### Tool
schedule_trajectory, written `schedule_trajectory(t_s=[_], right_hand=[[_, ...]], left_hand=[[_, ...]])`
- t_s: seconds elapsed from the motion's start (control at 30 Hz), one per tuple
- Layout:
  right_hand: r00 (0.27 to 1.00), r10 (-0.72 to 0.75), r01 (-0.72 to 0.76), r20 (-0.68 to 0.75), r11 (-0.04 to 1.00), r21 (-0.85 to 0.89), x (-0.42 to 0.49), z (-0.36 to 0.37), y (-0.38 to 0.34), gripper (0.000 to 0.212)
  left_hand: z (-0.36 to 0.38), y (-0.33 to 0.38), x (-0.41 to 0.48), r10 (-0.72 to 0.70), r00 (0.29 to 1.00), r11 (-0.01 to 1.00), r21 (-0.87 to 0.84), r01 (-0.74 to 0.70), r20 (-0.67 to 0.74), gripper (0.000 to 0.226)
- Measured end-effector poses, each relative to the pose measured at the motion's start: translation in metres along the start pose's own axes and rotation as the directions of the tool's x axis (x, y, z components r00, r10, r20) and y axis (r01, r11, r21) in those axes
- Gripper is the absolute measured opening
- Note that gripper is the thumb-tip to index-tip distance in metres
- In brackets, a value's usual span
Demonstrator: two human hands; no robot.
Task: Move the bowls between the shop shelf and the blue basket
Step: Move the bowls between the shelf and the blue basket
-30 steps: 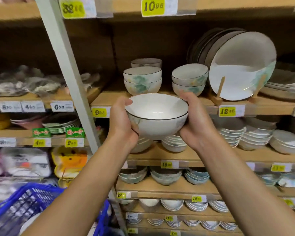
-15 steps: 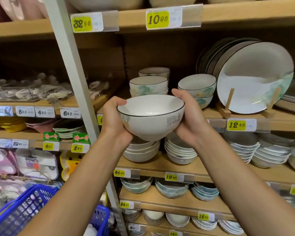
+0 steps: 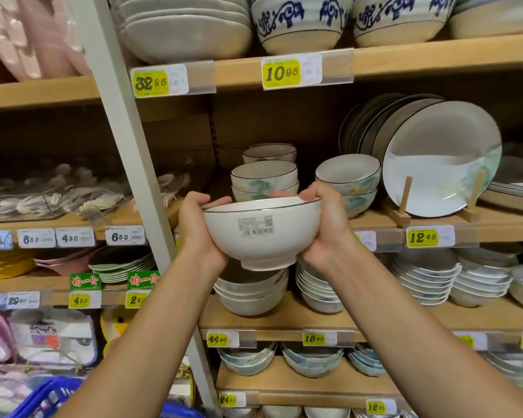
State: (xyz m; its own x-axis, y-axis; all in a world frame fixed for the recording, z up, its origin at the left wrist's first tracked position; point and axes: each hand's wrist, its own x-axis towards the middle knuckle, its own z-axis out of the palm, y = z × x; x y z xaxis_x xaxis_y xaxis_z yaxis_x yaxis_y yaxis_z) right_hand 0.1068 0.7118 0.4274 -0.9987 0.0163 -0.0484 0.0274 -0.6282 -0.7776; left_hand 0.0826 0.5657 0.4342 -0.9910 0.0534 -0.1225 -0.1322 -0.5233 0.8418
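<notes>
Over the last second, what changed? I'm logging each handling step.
The white bowl rose toward the matching bowl stacks on the shelf and turned its barcode sticker to the camera. Nothing taken or released: left hand and right hand still grip its sides. The stacks and blue basket stayed put.

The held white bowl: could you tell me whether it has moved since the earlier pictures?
Yes: the bowl has moved up and left, now overlapping the foot of the left stack of bowls.
</notes>
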Motion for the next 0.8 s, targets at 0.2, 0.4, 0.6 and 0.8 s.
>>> schedule_trajectory(t_s=[0.2, 0.4, 0.6, 0.8], right_hand=[[0.96, -0.246, 0.238, -0.135, 0.968, -0.073, 0.004, 0.025, 0.01, 0.019], [0.951, -0.308, 0.297, -0.035, 0.938, -0.181, 0.001, 0.031, 0.022, 0.025], [0.988, -0.146, 0.151, 0.041, 0.935, -0.322, 0.007, 0.021, 0.016, 0.042], [0.959, -0.017, 0.105, 0.284, 0.949, -0.298, 0.0, 0.003, 0.014, 0.098]], left_hand=[[-0.011, -0.028, -0.035, 0.408, 0.892, 0.886, 0.149, -0.438, 0.194, 0.051], [-0.012, -0.005, -0.019, 0.34, 0.94, 0.94, 0.031, -0.341, 0.033, 0.017], [-0.023, 0.02, -0.003, 0.128, 0.989, 0.991, 0.024, -0.13, 0.068, 0.041], [-0.035, 0.032, 0.009, -0.17, 0.948, 0.985, 0.021, 0.171, 0.27, 0.034]])
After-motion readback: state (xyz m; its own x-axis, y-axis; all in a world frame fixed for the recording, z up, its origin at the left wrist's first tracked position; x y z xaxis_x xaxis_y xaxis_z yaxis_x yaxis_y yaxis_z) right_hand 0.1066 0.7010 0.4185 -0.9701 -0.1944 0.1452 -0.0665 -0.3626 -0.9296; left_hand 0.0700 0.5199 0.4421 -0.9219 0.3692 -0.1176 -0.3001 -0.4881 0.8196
